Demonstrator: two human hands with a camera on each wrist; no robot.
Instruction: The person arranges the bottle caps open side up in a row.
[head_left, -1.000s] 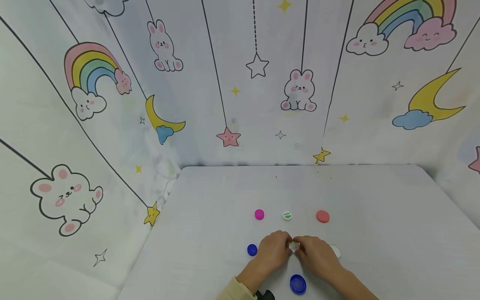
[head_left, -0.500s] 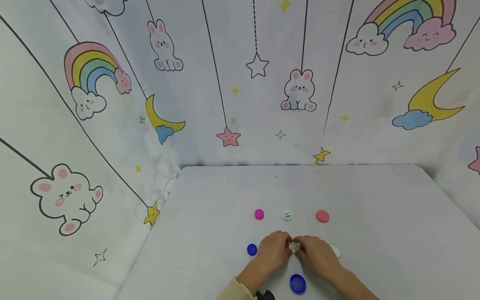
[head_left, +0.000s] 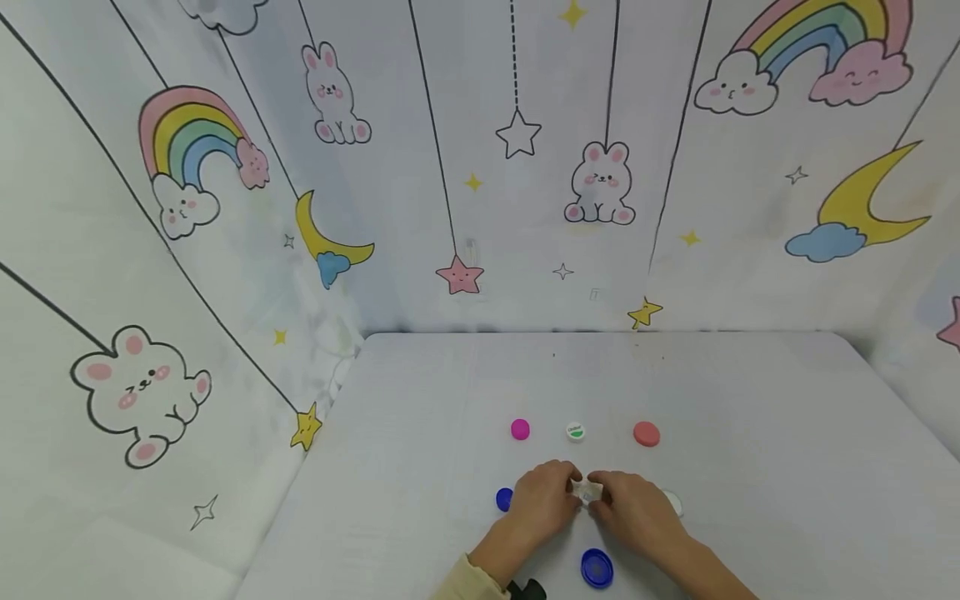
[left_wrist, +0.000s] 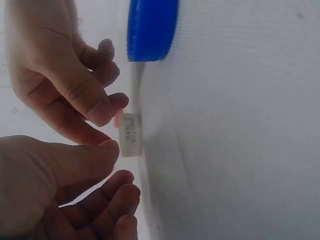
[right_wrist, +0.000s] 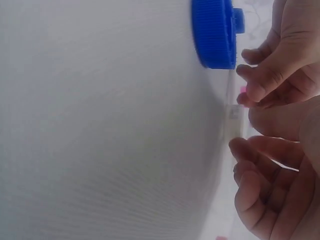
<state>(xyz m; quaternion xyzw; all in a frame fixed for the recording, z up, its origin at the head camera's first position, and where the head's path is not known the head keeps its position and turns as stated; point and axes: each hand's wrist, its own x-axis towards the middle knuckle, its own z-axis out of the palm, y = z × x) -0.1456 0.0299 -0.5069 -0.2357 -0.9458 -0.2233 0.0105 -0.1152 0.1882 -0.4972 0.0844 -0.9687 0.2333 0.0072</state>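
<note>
A small white cap [head_left: 587, 492] stands on the table between my two hands, with print along its side [left_wrist: 131, 135] in the left wrist view. My left hand [head_left: 542, 500] holds it from the left, thumb and forefinger at its upper edge. From the other side my right hand [head_left: 637, 508] pinches at it, forefinger and thumb bent around it. Fingertips partly cover the cap in the head view. Closer to my body lies a large blue cap [head_left: 597, 568]. A smaller blue cap [head_left: 504, 499] is partly behind my left hand, and another white cap [head_left: 673, 502] is beside the right.
Farther back, a pink cap [head_left: 520, 429], a white cap with a green mark [head_left: 575, 432] and an orange-red cap [head_left: 647, 433] form a row. A white cloth covers the table [head_left: 420, 392]. Behind it hangs a backdrop [head_left: 525, 208] with drawn rabbits, stars and rainbows.
The fingertips have drawn slightly apart, so more of the white cap shows between them. The view has shifted a little; the other caps stay in place.
</note>
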